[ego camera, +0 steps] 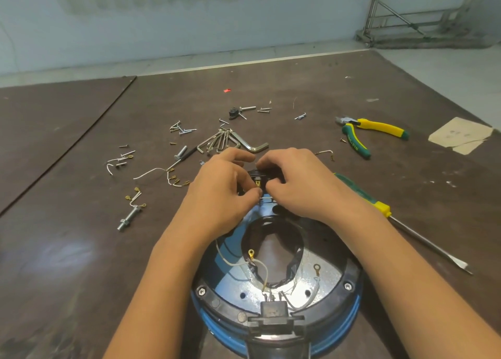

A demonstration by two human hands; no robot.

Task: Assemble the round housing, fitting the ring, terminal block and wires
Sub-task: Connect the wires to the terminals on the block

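The round housing (320, 277) lies near the table's front edge, with a black ring, a blue band below it and a shiny metal plate inside. White wires (260, 263) with brass ring lugs run across its central opening to a black connector (272, 308) at the front rim. At the far rim sits the black terminal block (261, 175), mostly hidden by both hands. My left hand (222, 188) and my right hand (295, 182) each pinch one end of a short white wire (265, 196) at the block.
Behind the hands lie a bunch of hex keys (230, 141), scattered screws, bolts (128, 219) and loose lugged wires (151, 172). Yellow-green pliers (366, 133) lie at the back right, and a screwdriver (406, 223) lies right of the housing. A paper scrap (461, 135) sits far right.
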